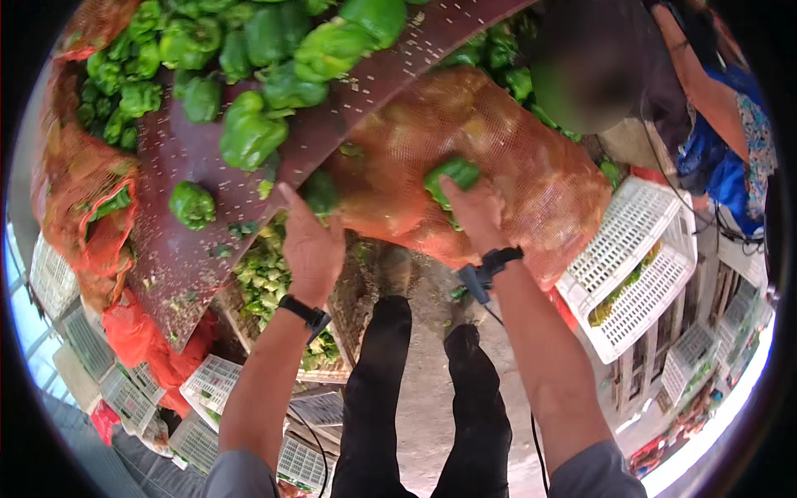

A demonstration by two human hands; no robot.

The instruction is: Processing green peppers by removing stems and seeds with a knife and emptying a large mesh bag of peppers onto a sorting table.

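Observation:
My left hand is at the edge of a dark red board, its index finger stretched forward and its thumb apart. Between them sits a dark green bell pepper, which the hand appears to grip; the other fingers are hidden. Over a big orange mesh sack, my right hand holds another green bell pepper, fingers pressed on its top. One small bell pepper lies alone on the board, and a larger bell pepper rests beside the pile farther up.
Many green peppers are heaped at the far left. A second mesh sack borders the board. Below it stands a crate of pepper scraps. White plastic crates stand at right and lower left. A co-worker's arm is at upper right.

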